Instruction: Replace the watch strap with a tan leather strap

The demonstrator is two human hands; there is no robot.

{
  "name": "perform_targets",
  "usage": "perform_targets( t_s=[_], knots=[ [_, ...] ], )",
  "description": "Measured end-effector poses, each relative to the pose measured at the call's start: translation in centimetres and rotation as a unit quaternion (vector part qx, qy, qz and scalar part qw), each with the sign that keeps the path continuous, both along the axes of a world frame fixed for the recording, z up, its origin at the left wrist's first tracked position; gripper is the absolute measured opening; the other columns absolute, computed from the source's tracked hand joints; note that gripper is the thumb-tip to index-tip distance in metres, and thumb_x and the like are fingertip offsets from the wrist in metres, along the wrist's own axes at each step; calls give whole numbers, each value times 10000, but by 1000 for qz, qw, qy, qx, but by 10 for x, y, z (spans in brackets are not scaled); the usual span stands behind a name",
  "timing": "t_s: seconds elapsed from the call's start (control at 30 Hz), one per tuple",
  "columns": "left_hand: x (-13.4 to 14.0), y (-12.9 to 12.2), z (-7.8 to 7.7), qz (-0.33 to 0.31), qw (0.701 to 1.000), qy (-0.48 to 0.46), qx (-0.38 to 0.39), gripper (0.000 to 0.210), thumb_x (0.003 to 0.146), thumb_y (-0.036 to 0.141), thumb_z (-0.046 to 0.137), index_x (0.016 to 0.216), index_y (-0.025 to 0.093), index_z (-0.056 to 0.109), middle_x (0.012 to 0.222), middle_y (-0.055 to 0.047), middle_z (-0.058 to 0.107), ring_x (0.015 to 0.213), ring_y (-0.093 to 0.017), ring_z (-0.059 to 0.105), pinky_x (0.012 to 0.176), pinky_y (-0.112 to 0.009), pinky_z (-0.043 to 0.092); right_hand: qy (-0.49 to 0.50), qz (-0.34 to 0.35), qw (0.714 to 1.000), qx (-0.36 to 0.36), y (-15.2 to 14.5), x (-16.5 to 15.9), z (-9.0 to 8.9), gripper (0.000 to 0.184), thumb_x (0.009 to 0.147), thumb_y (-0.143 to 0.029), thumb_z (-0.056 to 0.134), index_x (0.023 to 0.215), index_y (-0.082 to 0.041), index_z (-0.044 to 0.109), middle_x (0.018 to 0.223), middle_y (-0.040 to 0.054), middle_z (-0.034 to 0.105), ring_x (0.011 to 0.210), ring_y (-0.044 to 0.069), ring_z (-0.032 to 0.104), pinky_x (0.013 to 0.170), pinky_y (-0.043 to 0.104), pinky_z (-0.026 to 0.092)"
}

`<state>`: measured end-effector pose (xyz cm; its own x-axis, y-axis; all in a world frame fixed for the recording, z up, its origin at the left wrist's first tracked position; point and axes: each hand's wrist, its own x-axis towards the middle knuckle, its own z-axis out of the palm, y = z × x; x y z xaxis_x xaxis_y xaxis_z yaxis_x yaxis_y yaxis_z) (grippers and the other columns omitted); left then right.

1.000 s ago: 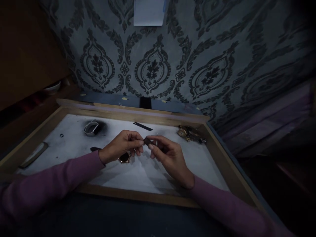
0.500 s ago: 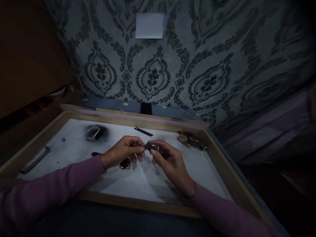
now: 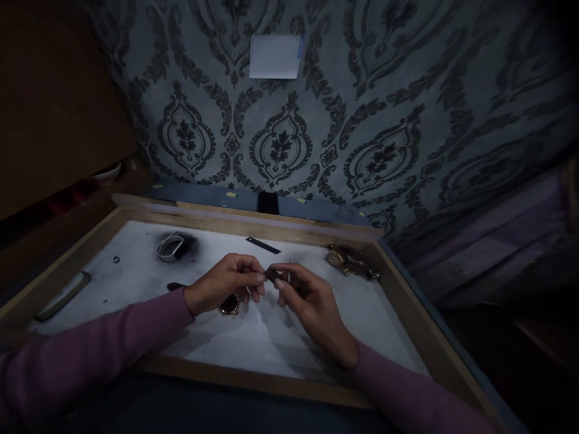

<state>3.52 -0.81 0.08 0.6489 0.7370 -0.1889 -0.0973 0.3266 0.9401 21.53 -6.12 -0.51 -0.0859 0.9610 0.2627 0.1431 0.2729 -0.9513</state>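
Above the tray, my right hand (image 3: pixel 319 307) pinches a short dark watch strap (image 3: pixel 272 275) between thumb and fingers. My left hand (image 3: pixel 230 278) meets it from the other side, thumb and forefinger closed at the strap's end; any small part between those fingertips is hidden. Below my left hand lies a round watch (image 3: pixel 230 304) with a dark face and rose-gold case, partly covered by the fingers. Another dark strap piece (image 3: pixel 175 286) shows beside my left wrist, mostly hidden behind it. A flat dark blade-like strip (image 3: pixel 263 245) lies beyond my hands.
A wooden-rimmed tray (image 3: pixel 253 372) with a white bottom surrounds the work. Inside it are a pale-banded watch (image 3: pixel 170 247) at the back left, a gold-coloured watch (image 3: pixel 337 257) at the right, a curved band (image 3: pixel 63 296) and a small dark ring (image 3: pixel 116 260) at the left.
The whole view has shifted slightly, so the tray and wall appear a little lower. Both hands keep nearly the same grip on the strap.
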Motion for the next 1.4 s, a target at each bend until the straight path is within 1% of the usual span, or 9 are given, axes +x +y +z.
perform_targets(
  t_s=[0.13,0.2,0.33,0.47,0.7,0.8,1.1,1.23,1.4],
  knots=[
    [-1,0,0,-1,1000,2,-13,264,721,333,768,730,137,591,605,-1,649,477,-79,582,408,-158,390,13,0,1000,-12,0,-1,1,187,842,-232,640,1015,-209,705,672,-21,607,515,109,557,509,256,479],
    [-1,0,1,-2,1000,1,-20,258,726,330,764,727,138,591,600,1,649,463,-73,571,407,-156,386,15,3,1000,-17,0,-1,1,195,840,-236,640,1020,-204,709,628,-30,585,506,108,547,503,250,468],
    [-1,-2,3,-1,1000,-1,-23,262,722,332,766,714,136,592,594,3,649,443,-62,550,405,-150,388,21,2,999,-28,-1,-1,3,209,838,-246,639,1027,-197,716,616,-26,588,506,106,539,488,240,442],
    [0,-3,3,2,1000,-4,-26,255,719,324,766,708,140,589,587,6,647,443,-64,548,393,-147,380,27,0,999,-30,0,-1,3,215,836,-248,639,1027,-192,722,557,-38,563,483,102,510,475,235,421],
    [0,-4,6,15,999,7,-33,285,699,350,781,705,147,582,585,11,635,454,-70,545,395,-152,371,35,-7,998,-54,0,0,2,241,829,-286,655,1040,-187,718,551,-32,570,476,105,502,447,232,384],
    [1,-5,8,23,999,13,-32,304,677,361,793,703,146,579,584,10,627,473,-74,548,414,-159,378,36,-12,998,-51,0,-1,1,239,828,-279,654,1040,-185,712,546,-35,572,472,103,494,447,234,371],
    [1,-6,7,31,999,25,-38,262,688,329,767,683,147,578,569,10,617,461,-73,538,416,-164,367,48,-33,996,-68,0,0,2,266,824,-299,661,1056,-178,707,549,-31,578,487,109,504,456,237,372],
    [1,-7,8,32,998,23,-43,237,703,314,751,692,148,582,567,13,613,450,-67,522,401,-157,356,55,-18,995,-82,0,0,1,278,811,-310,681,1050,-171,711,542,-31,570,482,107,492,448,230,357],
    [2,-7,9,36,998,22,-43,276,675,338,782,693,145,586,572,9,611,470,-72,530,415,-159,369,102,-9,988,-117,2,-1,-4,305,794,-350,717,1044,-176,717,555,-32,566,482,103,481,435,220,335]
  ],
)
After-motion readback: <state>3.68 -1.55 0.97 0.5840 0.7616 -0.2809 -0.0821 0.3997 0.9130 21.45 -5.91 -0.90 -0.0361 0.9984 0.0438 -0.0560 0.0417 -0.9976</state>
